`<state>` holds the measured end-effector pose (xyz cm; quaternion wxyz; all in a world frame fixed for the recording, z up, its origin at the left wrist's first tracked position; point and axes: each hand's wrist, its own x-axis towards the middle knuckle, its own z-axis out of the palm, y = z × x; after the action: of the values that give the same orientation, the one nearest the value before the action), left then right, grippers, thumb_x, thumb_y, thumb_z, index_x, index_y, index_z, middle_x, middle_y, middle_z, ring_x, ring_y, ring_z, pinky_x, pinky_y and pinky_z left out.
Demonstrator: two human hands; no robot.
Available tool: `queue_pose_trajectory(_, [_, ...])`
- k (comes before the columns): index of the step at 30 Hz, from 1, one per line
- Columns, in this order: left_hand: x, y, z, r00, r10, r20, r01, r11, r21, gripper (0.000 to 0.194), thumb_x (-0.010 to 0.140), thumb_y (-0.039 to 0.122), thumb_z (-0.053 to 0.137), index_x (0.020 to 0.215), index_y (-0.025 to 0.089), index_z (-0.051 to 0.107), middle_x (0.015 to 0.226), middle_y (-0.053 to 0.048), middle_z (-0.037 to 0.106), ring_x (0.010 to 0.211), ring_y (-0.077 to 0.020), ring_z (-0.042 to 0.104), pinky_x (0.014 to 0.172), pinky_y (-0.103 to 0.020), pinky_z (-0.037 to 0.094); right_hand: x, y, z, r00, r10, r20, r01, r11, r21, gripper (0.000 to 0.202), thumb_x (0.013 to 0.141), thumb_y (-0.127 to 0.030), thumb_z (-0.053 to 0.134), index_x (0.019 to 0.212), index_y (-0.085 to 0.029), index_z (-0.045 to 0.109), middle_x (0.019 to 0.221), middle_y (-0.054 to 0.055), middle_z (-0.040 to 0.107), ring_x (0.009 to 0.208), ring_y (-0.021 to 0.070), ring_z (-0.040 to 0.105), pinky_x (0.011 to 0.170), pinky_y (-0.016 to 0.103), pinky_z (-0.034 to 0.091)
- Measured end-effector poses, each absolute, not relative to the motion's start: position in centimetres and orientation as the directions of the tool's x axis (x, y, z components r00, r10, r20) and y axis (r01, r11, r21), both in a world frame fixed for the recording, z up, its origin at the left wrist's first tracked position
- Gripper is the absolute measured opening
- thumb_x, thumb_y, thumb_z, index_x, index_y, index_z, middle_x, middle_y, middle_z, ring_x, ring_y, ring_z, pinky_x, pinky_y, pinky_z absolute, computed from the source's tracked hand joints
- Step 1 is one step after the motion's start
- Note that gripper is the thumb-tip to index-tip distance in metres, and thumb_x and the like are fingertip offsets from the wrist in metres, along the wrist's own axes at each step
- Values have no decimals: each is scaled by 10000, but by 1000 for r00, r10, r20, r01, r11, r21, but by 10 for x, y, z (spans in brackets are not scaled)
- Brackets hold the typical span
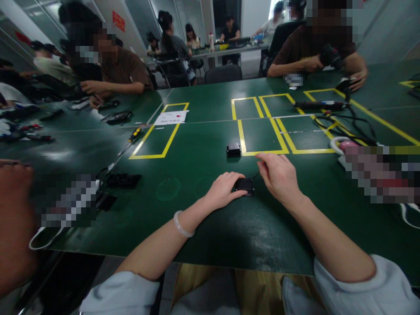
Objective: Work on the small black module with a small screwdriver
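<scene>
Pale sleeves (121,295) up close, then left thumb and fingers clamping a small black block (245,187) flat on the green table (197,234), right hand (281,177) pinching a thin dark rod (255,176) at its far-right corner. Imo a loose left-hand hold plus sideways push could make it skid; second block (233,150) crowds the far side, more elbow room toward the table's near edge.

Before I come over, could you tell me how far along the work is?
Nothing looks clearly finished. The left hand steadies a black block while the right hand holds a thin tool at its corner. That block seems left to finish; whether the other block, by the yellow tape, is done or waiting, I cannot tell.
</scene>
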<state>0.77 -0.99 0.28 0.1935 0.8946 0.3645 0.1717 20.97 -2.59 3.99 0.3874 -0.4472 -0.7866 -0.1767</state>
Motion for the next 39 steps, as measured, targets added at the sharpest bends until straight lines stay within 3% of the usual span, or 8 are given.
queue_pose_trajectory(5, [7,-10,3,675,718,169,588,-662,464,390,886,481,558,1164,212,509,1107,-57,592,997,-232,543,882,-370,437,209,-25,36,-277,553,786,847,527,-72,264,918,-208,452,1177,-159,463,847,54,654,721,178,579,691,310,414])
queue_pose_trajectory(12, [7,-10,3,677,717,166,580,-658,480,395,893,480,546,1185,218,500,1129,-60,591,1021,-235,539,893,-378,434,211,-23,35,-238,560,794,853,511,-105,114,910,-283,503,988,-201,511,746,18,625,646,162,560,657,296,417])
queue_pose_trajectory(20, [7,-10,2,677,716,171,578,-661,478,385,891,478,550,1172,218,504,1117,-57,592,1010,-233,542,891,-375,434,214,-24,39,-233,606,761,833,529,-166,166,903,-305,528,1017,-188,559,876,47,683,741,166,606,698,295,420])
queue_pose_trajectory(30, [7,-10,4,676,719,162,580,-655,483,386,891,479,547,1176,222,510,1123,-59,593,1026,-234,539,905,-382,432,213,-23,37,-241,609,756,837,525,-155,224,905,-196,426,1090,-181,552,912,62,677,798,190,610,710,314,406])
queue_pose_trajectory(36, [7,-10,3,677,714,177,576,-664,477,389,889,481,552,1171,216,507,1114,-58,594,1010,-233,541,889,-373,436,212,-24,39,-260,606,752,840,527,-134,110,901,-258,486,963,-195,552,784,31,637,702,172,569,683,307,399])
queue_pose_trajectory(39, [7,-10,3,679,712,182,575,-669,471,383,888,477,556,1165,215,511,1109,-56,595,1003,-233,542,881,-369,437,211,-24,38,-250,591,767,844,521,-126,153,909,-240,481,1045,-187,526,814,34,640,713,167,569,685,299,409])
